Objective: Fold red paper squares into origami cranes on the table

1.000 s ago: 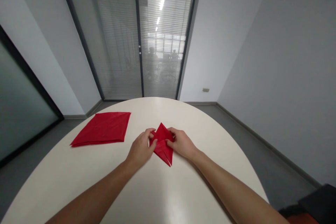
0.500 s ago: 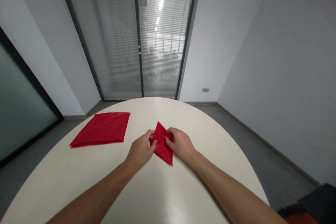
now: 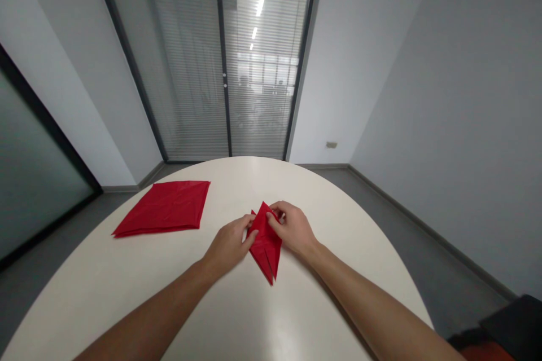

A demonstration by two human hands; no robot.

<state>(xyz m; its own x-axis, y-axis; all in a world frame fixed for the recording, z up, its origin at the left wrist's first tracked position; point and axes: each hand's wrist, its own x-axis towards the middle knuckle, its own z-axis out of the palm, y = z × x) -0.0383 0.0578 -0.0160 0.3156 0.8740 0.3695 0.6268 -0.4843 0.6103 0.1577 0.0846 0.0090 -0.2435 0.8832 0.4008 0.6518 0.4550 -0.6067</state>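
Observation:
A folded piece of red paper (image 3: 265, 245), shaped like a long diamond, is between my hands just above or on the white table. Its lower end splits into two narrow points that face me, and a wider tip stands up at the far end. My left hand (image 3: 232, 241) pinches its left edge, thumb on the near face and fingers behind. My right hand (image 3: 294, 229) grips the upper right edge, thumb on the front near the far tip. The fingers behind the paper are partly hidden.
A stack of flat red sheets (image 3: 165, 208) lies on the left of the round white table (image 3: 212, 316). A dark object (image 3: 512, 327), perhaps a chair, is at the lower right. Beyond the table stand glass panels with blinds (image 3: 195, 96) and grey walls.
The folded red paper has turned and shifted slightly toward me and to the right. Two separate lower points now show instead of one. My right hand has moved up toward the far tip.

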